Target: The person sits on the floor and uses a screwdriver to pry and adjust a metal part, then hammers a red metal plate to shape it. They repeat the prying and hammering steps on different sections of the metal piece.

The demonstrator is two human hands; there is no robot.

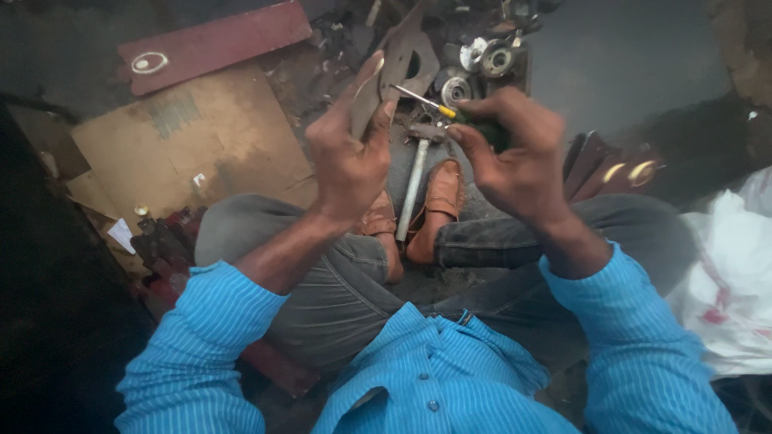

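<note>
The left hand [347, 157] is raised over the lap and closed on a flat, dark metal plate [402, 60], thumb in front and fingers behind its lower edge; the plate stands tilted, its upper end with a cut-out opening reaching up and away from the body. The right hand [515, 153] is wrapped around the green handle of a screwdriver [438, 106], whose yellow collar and thin metal shaft stick out to the left, the tip meeting the plate close to the left hand's fingertips. Whether the tip sits in a screw is too blurred to tell.

Below the hands, a hammer [414, 181] lies on the ground between the person's brown shoes [438, 205], its steel handle pointing towards the body and its head just under the screwdriver. The person sits cross-legged in grey trousers and a blue striped shirt.

Beyond the plate, a heap of round metal parts, seemingly bearings [482, 64], sits on the dark floor. A sheet of cardboard [189, 141] lies to the left, with a red board [217, 40] above it. White plastic sacking [736, 281] lies at the right edge.
</note>
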